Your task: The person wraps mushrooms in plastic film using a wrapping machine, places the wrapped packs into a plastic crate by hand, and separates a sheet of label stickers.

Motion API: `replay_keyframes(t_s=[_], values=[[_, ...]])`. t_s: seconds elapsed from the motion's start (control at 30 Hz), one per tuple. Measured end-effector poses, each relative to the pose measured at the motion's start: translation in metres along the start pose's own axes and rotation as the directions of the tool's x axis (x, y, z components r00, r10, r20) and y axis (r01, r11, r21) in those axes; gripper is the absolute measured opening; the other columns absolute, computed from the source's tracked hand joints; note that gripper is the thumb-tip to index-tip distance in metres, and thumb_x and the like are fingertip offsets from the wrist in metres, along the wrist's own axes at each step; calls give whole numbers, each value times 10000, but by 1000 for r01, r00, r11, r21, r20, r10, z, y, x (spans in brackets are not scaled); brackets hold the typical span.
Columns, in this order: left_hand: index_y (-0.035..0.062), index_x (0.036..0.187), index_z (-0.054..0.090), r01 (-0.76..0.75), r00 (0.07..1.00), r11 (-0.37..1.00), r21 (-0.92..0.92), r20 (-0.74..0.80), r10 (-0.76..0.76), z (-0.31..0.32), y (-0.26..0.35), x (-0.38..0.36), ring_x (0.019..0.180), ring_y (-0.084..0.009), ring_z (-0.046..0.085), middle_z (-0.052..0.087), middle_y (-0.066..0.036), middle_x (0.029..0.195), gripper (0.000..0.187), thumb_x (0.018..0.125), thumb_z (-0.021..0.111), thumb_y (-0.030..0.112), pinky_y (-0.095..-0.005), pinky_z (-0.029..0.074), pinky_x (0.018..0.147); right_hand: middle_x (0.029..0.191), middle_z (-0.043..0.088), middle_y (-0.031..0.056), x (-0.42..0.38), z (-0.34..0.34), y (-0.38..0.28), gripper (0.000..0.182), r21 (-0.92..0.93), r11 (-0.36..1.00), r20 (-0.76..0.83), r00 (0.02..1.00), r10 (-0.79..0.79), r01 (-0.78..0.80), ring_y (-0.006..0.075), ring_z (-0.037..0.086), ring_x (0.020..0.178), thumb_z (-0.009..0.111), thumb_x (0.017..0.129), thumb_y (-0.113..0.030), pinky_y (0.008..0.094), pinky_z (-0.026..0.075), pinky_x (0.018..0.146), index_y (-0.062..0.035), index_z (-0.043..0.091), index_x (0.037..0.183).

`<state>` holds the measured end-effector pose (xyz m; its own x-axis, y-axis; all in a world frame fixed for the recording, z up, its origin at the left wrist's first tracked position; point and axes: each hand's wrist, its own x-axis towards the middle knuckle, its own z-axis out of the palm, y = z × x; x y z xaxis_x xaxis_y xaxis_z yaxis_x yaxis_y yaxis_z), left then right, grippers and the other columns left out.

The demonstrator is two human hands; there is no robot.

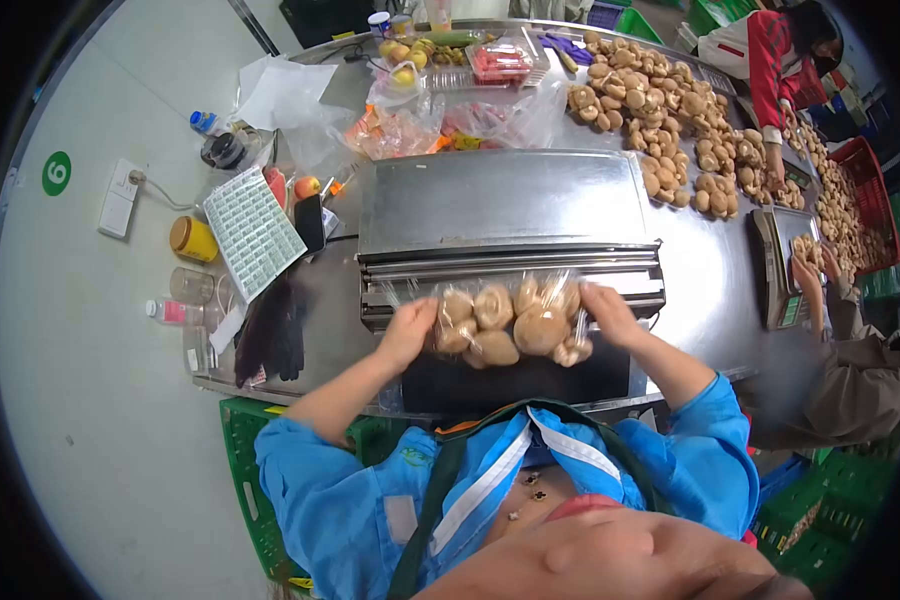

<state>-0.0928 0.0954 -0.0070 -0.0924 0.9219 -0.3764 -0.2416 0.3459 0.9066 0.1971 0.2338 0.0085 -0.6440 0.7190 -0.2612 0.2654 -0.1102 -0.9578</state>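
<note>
Fingers of left hand [408, 332] and right hand [613, 316] pinch a clear-film-covered batch of tan mushrooms [542, 330], while loose brown mushroom heaps [660, 100] lie unwrapped.

A pale wall [80, 300] fills the left of the frame, with a round green sign [56, 173] and a white socket [118, 198]. A metal table [705, 260] spans the middle; green crates [838, 510] stand lower right.

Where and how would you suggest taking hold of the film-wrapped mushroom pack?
I'd grip the mushroom pack at its two ends, from both sides, as the left hand and right hand do; it is long and lies crosswise, with rounded lumps filling its middle.
</note>
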Motion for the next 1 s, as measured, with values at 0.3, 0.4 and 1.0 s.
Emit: replay_keyframes(t_s=[0.3, 0.4, 1.0], values=[[62, 732, 532, -107, 975, 985, 136, -178, 130, -22, -97, -48, 456, -100, 472, 498, -10, 558, 184, 881, 465, 148, -234, 381, 404, 673, 601, 90, -72, 44, 92, 185, -451, 882, -313, 901, -301, 138, 146, 562, 604, 535, 848, -150, 309, 443, 560, 24, 577, 802], [127, 633, 399, 78, 963, 938, -337, -218, -158, -5, -75, -87, 342, -69, 283, 351, 20, 494, 294, 910, 446, 213, -228, 234, 289, 554, 504, 18, -104, 26, 88, 259, 155, 971, -326, 918, 224, -182, 83, 463, 494, 484, 881, -233, 246, 374, 462, -33, 575, 746], [103, 979, 403, 266, 867, 961, 69, 419, -270, 105, -178, -65, 717, -184, 444, 485, -60, 835, 307, 905, 385, 400, -343, 359, 602, 889, 616, 112, -157, 160, 105, 341, 827, 506, -35, 920, -389, 245, 176, 595, 825, 412, 908, -346, 321, 479, 736, -45, 552, 986]])
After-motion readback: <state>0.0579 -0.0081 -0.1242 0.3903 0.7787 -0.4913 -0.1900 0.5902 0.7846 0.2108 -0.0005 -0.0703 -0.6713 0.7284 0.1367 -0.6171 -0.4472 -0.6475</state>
